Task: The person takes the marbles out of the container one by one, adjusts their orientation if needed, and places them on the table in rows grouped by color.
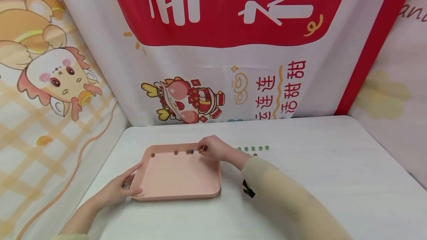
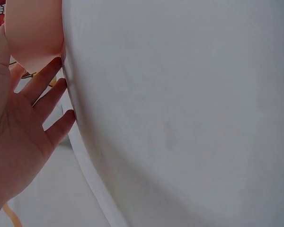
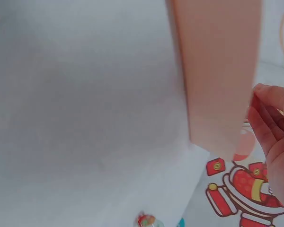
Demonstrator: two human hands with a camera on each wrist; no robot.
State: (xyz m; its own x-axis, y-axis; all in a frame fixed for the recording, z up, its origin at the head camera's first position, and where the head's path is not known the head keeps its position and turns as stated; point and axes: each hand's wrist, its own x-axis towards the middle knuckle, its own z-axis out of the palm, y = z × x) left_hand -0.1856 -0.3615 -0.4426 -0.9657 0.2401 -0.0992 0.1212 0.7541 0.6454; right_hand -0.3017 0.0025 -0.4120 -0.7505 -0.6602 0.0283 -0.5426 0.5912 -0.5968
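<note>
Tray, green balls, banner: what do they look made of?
Tray: probably moulded plastic, satin-matte; even pink, rounded corners, thin walls.
Green balls: likely glass, glossy; they look translucent, but too small in view to rule out clear plastic.
Banner: seems printed cloth, low sheen; soft ripples show across it.

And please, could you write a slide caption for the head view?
Left hand touching a pink tray; right hand with fingers at the tray's far side, near small balls.
</note>
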